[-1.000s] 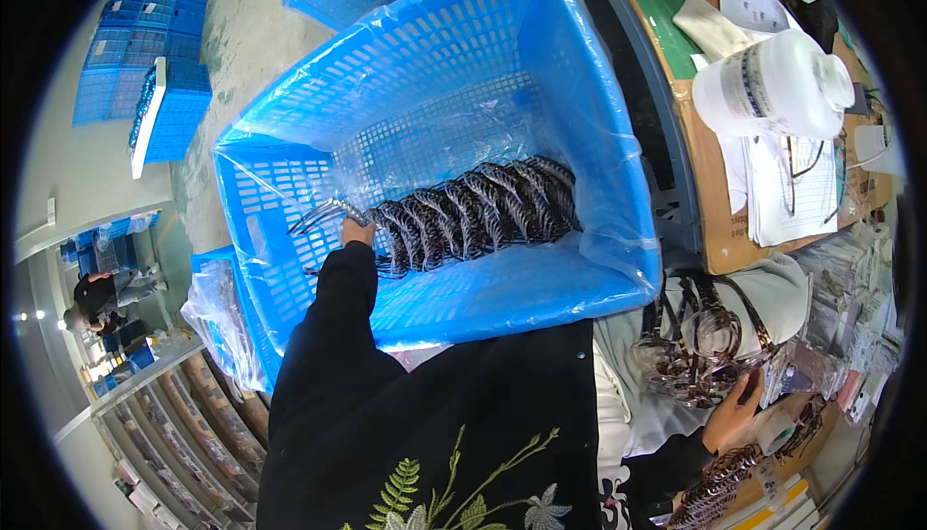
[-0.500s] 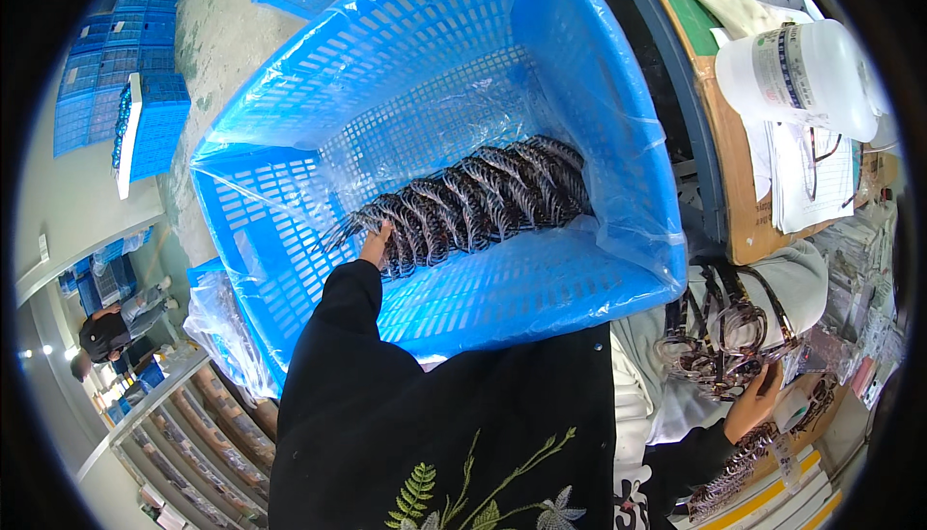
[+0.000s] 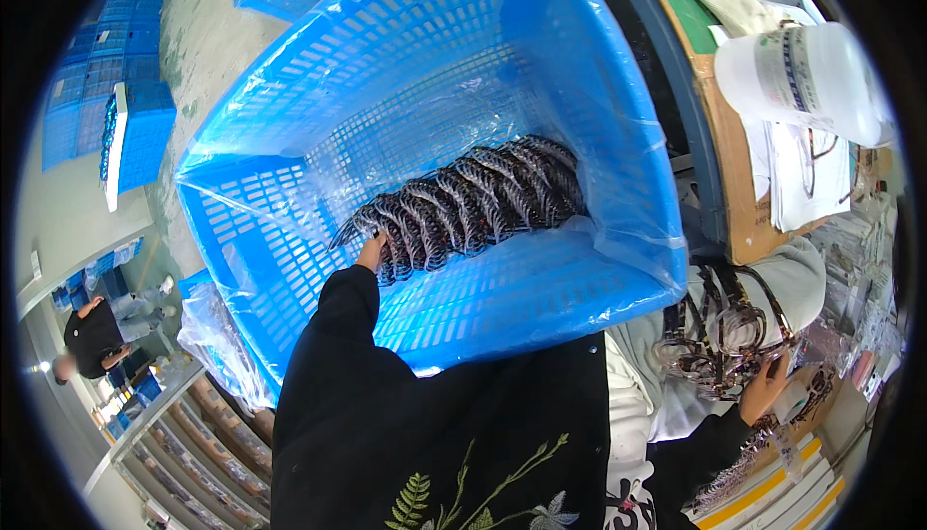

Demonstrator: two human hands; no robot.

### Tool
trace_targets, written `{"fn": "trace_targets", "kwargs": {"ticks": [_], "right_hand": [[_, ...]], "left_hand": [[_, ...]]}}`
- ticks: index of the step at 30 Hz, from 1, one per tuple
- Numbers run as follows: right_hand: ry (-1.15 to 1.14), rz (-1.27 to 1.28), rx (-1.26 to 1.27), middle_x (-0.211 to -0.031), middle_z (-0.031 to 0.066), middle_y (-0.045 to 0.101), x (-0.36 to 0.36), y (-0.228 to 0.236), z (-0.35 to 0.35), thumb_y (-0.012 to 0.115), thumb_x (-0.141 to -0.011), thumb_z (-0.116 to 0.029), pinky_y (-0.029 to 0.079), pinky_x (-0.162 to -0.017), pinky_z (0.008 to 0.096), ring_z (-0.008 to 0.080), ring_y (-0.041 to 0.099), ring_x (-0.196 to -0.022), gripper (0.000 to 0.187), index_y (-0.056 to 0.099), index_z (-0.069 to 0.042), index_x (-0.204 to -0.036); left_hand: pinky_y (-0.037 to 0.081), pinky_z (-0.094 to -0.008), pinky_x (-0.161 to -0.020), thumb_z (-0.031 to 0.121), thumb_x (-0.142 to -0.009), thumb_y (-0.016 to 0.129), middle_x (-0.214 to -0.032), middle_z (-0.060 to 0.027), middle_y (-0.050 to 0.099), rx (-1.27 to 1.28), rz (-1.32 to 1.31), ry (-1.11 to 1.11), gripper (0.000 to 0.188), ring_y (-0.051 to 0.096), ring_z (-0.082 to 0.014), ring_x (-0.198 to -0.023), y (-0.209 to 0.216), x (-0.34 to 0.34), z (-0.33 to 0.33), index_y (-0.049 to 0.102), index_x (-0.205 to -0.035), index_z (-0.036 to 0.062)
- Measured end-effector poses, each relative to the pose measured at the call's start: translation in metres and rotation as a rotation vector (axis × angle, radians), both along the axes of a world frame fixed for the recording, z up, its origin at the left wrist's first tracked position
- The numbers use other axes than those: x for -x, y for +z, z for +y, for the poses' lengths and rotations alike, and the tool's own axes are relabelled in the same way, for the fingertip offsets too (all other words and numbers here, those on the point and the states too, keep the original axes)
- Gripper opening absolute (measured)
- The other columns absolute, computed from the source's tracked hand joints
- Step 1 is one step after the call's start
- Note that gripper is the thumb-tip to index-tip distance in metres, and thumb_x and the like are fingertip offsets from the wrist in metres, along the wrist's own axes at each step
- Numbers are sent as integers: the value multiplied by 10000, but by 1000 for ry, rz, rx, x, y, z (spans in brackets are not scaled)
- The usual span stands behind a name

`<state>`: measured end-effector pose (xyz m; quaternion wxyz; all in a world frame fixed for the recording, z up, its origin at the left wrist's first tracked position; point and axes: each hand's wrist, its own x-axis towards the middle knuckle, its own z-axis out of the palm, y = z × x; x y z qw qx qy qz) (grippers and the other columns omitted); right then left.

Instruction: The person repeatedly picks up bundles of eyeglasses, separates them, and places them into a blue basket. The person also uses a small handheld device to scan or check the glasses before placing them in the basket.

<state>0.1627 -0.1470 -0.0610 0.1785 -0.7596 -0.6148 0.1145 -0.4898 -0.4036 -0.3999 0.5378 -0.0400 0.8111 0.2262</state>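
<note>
A big blue plastic basket (image 3: 599,144) lined with clear film fills the middle of the view. Inside it lies a row of dark, striped eyeglass frames (image 3: 473,202), packed side by side. My left hand (image 3: 370,252), in a black sleeve, reaches in and touches the near left end of that row; its fingers are hidden among the frames. At the lower right my right hand (image 3: 768,387) grips a bundle of brown eyeglass frames (image 3: 724,332) held against a grey cloth.
A white plastic jug (image 3: 801,71) and papers (image 3: 801,178) lie on the bench at the right. Stacked blue baskets (image 3: 135,129) stand upper left. A clear plastic bag (image 3: 217,337) hangs beside the basket. Another person in black (image 3: 92,337) works at lower left near shelving.
The view has moved closer, so the basket looks larger. My left hand stays at the near end of the row of frames. My right hand with the bundle has shifted slightly.
</note>
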Motion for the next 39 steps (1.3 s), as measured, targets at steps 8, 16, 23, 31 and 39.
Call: {"fn": "trace_targets", "kwargs": {"ticks": [8, 16, 23, 31, 39], "right_hand": [[-8, 103, -176, -939, 105, 637, 27, 1, 9, 538, -861, -46, 457, -794, 290, 187, 591, -853, 172, 591, -5, -1019], [-186, 261, -492, -751, 66, 567, 30, 34, -6, 523, -853, -34, 404, -600, 260, 140, 499, -645, 79, 594, -10, -827], [-101, 633, -1133, -820, 33, 481, -13, 51, -4, 488, -920, -91, 392, -639, 229, 99, 434, -708, 117, 508, -26, -1015], [-470, 1141, -1093, -719, -21, 498, -50, 61, 44, 516, -924, -207, 312, -510, 149, 24, 420, -615, 174, 538, -39, -967], [-344, 1118, -1088, -735, -65, 486, -68, 32, 100, 514, -934, -177, 261, -499, 155, -3, 361, -614, 138, 546, -49, -975]], "left_hand": [[454, -453, -800, 249, -917, 371, -970, -265, 592, 173, 498, -1367, 310, 573, -401, -916, -14, 32, 2, 564, -1102, 92], [423, -431, -843, 193, -898, 399, -1021, -243, 561, 25, 781, -1170, 274, 543, -368, -957, 46, 15, 108, 544, -1080, 48], [396, -413, -881, 143, -881, 423, -1065, -223, 533, -519, 1133, -721, 247, 516, -338, -993, 194, -69, 194, 528, -1062, 10], [365, -391, -924, 86, -862, 451, -1116, -201, 501, -1151, 1054, -770, 223, 485, -304, -1034, 341, -223, 274, 509, -1041, -34], [399, -378, -875, -29, -802, 474, -1058, -199, 526, -1497, 881, -1025, 210, 513, -312, -975, 380, -331, 315, 524, -1005, -45]]}}
